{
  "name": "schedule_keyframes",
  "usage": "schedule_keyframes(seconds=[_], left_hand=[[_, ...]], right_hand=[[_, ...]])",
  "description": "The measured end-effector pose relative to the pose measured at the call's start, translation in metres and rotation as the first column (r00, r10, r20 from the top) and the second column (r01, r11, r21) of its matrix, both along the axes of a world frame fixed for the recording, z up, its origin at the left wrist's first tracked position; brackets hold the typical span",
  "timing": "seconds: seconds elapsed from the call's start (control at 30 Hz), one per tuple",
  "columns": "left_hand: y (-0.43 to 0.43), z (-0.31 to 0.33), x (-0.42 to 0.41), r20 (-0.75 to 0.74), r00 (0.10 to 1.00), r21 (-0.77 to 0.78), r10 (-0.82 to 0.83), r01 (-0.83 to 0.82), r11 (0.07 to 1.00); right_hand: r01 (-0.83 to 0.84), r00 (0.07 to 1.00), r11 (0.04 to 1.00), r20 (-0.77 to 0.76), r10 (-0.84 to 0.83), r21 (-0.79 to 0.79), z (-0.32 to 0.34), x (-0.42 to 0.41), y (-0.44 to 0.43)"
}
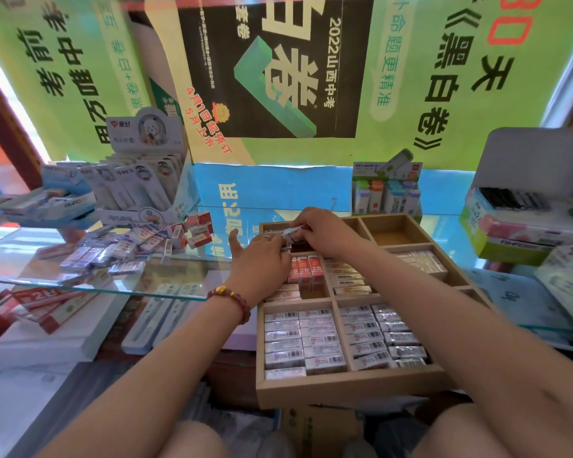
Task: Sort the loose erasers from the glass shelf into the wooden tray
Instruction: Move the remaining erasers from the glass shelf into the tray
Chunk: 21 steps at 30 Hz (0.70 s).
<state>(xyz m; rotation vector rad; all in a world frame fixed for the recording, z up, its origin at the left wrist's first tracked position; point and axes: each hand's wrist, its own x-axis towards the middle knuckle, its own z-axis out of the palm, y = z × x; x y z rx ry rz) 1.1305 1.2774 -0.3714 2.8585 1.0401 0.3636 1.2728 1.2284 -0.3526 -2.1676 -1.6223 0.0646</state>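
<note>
A wooden tray (351,386) with several compartments stands on the glass shelf (166,282). Its near compartments are packed with white wrapped erasers (303,342), and red 2B erasers (306,269) fill a middle one. My right hand (325,231) pinches a small white eraser (291,233) over the tray's far left compartment. My left hand (262,259) is beside it, fingers curled on the same eraser, thumb raised. A heap of loose erasers (129,247), white ones and some red ones, lies on the glass to the left.
A display box of pens (146,180) stands behind the loose heap. Correction tape boxes (386,190) sit behind the tray, stationery boxes (523,226) at the right. The tray's far right compartment (394,231) holds nothing. Books and boxes lie below the glass.
</note>
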Motion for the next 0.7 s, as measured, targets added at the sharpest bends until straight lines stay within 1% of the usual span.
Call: schedule_keyframes(seconds=[0.1,0.17,0.23,0.3,0.33,0.37,0.43,0.47,0.53,0.6,0.67,0.7], left_hand=[[0.001,-0.001,0.0,-0.002,1.0,-0.012,0.0,0.0,1.0],[0.002,-0.001,0.0,0.001,1.0,-0.03,-0.004,0.004,1.0],[0.004,-0.002,-0.001,0.005,1.0,-0.048,-0.01,0.011,0.999],[0.005,-0.002,-0.001,0.009,1.0,-0.054,-0.013,0.013,0.998],[0.004,-0.002,-0.001,0.01,1.0,-0.056,-0.013,0.013,0.998],[0.004,-0.002,-0.001,0.012,1.0,-0.059,-0.013,0.013,0.998],[0.004,-0.001,-0.001,0.015,1.0,-0.07,-0.012,0.013,0.997],[0.004,-0.001,-0.001,0.016,1.0,-0.074,-0.011,0.012,0.997],[0.004,-0.001,-0.001,0.015,1.0,-0.075,-0.01,0.011,0.997],[0.003,0.0,-0.002,0.014,1.0,-0.075,-0.008,0.009,0.997],[0.004,-0.001,-0.002,0.014,1.0,-0.078,-0.007,0.008,0.997],[0.004,-0.001,-0.002,0.014,1.0,-0.08,-0.006,0.007,0.997]], right_hand=[[-0.009,1.0,1.0,-0.027,0.009,0.0,0.001,0.005,0.002],[0.008,0.986,0.999,-0.165,-0.001,0.041,0.003,0.011,0.001],[0.057,0.955,0.99,-0.295,-0.017,0.129,0.005,0.015,-0.001],[0.089,0.937,0.973,-0.348,-0.009,0.215,0.011,0.019,-0.004],[0.069,0.939,0.973,-0.344,0.012,0.221,0.014,0.02,-0.006],[0.025,0.951,0.982,-0.307,0.034,0.186,0.018,0.02,-0.008],[-0.059,0.984,0.996,-0.164,0.068,0.061,0.02,0.019,-0.011],[-0.067,0.994,0.998,-0.087,0.067,0.007,0.02,0.017,-0.012],[-0.035,0.997,0.997,0.066,0.039,-0.062,0.019,0.013,-0.013],[0.001,0.977,0.995,0.214,0.022,-0.103,0.017,0.008,-0.013],[0.019,0.945,0.993,0.325,0.02,-0.117,0.014,0.007,-0.01],[0.027,0.934,0.992,0.357,0.018,-0.122,0.013,0.007,-0.009]])
